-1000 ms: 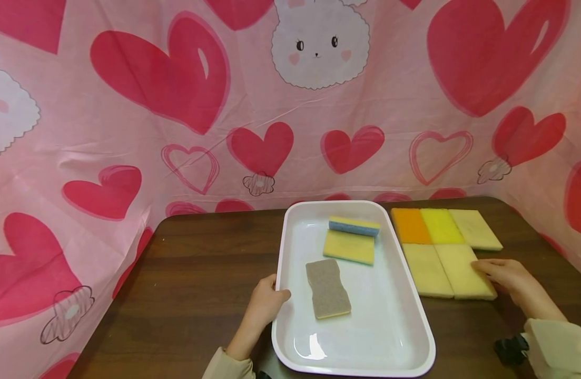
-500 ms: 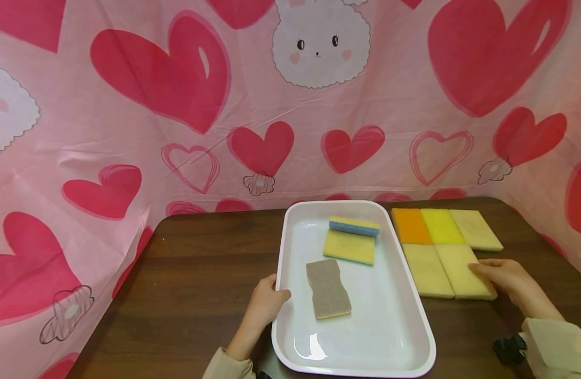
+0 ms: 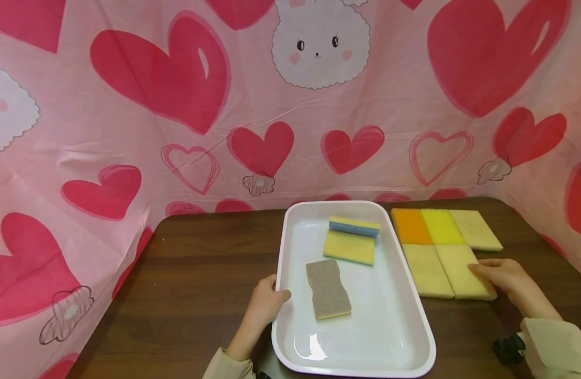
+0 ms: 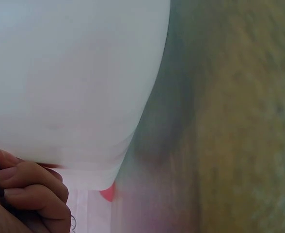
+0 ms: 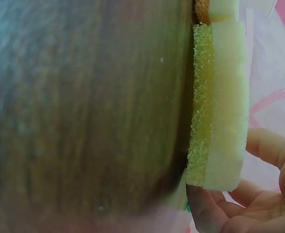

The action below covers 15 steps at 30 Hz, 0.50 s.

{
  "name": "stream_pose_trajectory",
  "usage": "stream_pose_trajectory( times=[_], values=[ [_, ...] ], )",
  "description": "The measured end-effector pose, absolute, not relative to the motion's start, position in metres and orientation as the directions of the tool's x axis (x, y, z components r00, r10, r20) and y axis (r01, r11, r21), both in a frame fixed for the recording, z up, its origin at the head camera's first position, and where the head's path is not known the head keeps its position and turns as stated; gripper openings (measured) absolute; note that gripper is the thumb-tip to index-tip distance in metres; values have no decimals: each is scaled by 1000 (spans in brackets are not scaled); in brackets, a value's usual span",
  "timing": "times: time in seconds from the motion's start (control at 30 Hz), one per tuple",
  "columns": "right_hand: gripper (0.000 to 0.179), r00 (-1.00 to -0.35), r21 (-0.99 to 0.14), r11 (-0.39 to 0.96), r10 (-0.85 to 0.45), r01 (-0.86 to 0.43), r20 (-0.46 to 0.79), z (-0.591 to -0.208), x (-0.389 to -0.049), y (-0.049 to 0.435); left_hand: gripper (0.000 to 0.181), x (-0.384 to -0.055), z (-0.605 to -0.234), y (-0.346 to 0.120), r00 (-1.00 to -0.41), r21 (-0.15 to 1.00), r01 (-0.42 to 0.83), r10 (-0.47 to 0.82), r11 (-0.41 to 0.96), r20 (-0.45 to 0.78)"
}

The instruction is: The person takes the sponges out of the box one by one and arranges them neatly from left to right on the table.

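My left hand (image 3: 265, 299) grips the left rim of a white tray (image 3: 375, 337), thumb over the edge. In the left wrist view its fingers (image 4: 36, 179) curl against the tray's outer side. My right hand (image 3: 508, 279) pinches the right edge of a pale yellow sponge (image 3: 461, 271), which lies on the table. The right wrist view shows the sponge's two layers, with the thumb (image 5: 268, 145) on its top face and the other fingers by its lower end. Inside the tray are a grey-topped wavy sponge (image 3: 328, 289), a flat yellow sponge (image 3: 349, 246) and a blue-and-yellow sponge (image 3: 354, 227) on its edge.
Beside the held sponge lie another pale yellow sponge (image 3: 425, 271), an orange one (image 3: 411, 226), a bright yellow one (image 3: 442, 226) and a cream one (image 3: 477, 230). They sit to the tray's right on a dark wooden table (image 3: 200, 263). A pink heart-patterned cloth (image 3: 271, 105) hangs behind.
My right thumb has slid slightly to the left over the pale yellow sponge. The left hand, the tray and the sponges stay where they were.
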State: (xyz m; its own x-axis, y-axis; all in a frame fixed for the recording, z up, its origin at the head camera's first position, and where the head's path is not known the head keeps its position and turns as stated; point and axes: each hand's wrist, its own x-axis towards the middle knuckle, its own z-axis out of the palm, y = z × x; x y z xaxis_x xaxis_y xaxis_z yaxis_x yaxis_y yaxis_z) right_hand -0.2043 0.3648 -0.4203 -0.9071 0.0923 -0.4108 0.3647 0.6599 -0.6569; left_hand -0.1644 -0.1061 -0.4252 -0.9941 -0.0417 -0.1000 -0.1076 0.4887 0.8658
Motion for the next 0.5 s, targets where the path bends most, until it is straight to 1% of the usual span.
stream_pose_trajectory(
  times=[0.2, 0.4, 0.5],
  values=[
    [73, -923, -670, 669, 65, 322, -379, -421, -204, 366, 41, -165, -426, -106, -994, 866, -105, -41, 490, -97],
    [75, -915, -662, 670, 66, 336, -397, -421, -203, 364, 40, -165, -426, -106, -995, 864, -102, -42, 493, -94],
    [73, -924, -668, 672, 62, 319, -378, -421, -203, 365, 40, -165, -425, -106, -995, 864, -101, -40, 493, -93]
  ],
)
